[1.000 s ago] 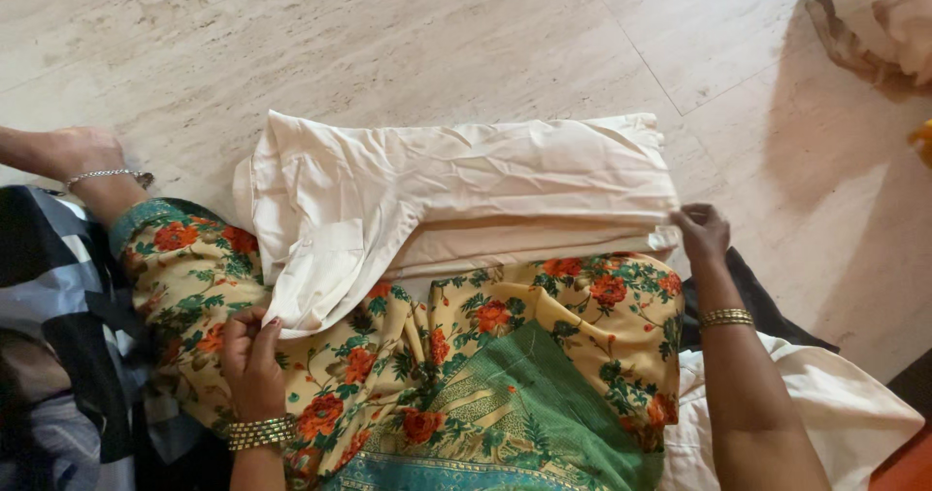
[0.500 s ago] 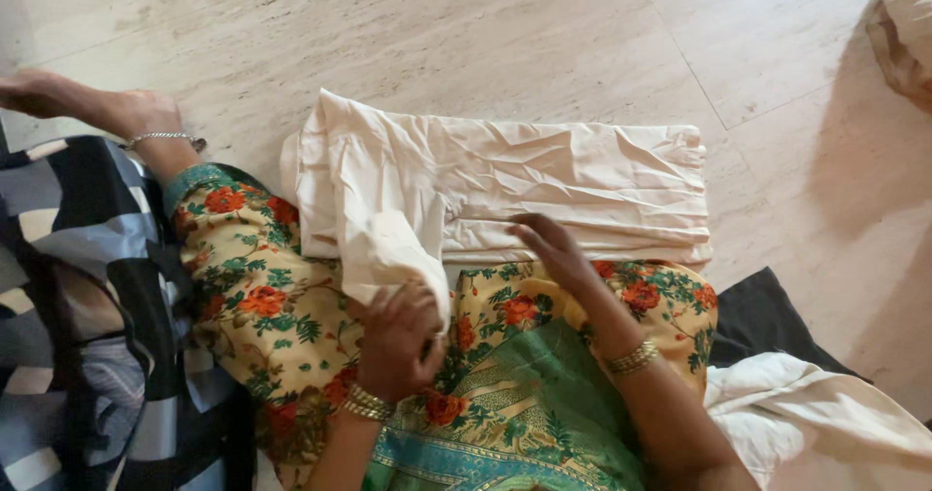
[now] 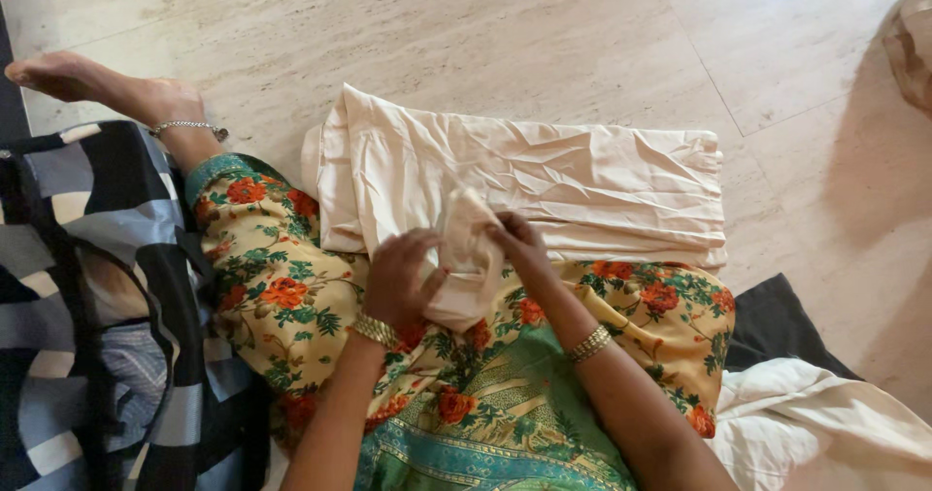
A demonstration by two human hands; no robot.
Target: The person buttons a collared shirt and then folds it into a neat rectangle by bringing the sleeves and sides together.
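Left hand (image 3: 400,279): fingers curling closed around a bunched flap of the cream cloth (image 3: 544,176), gripping it from the near-left side over the lap. Right hand (image 3: 519,241): pinching the same flap from the far-right side, fingertips closing on its upper edge, so both hands are meeting on one small wad of fabric. Cloth: lying folded into a long flat stack on the floor (image 3: 437,35), just beyond the hands and running off to the right of the right hand; only the raised flap is leaving the stack, and it is resting against the floral dress (image 3: 282,287) directly beneath both wrists. Handling, as a judgement: the fabric is looking thin, light and limp, creasing freely and sagging wherever it is unsupported; it is probably a little slippery, so a pinch at a folded edge or corner should be holding better than a palm laid flat, and the layers are likely to slide apart if lifted from one point only. Bangles (image 3: 589,343): sitting on both wrists. Foot (image 3: 92,81) with anklet: resting far left of the left hand. Checked fabric (image 3: 87,307): lying left of the left forearm. White cloth (image 3: 825,433) and dark cloth (image 3: 772,321): lying right of the right forearm.
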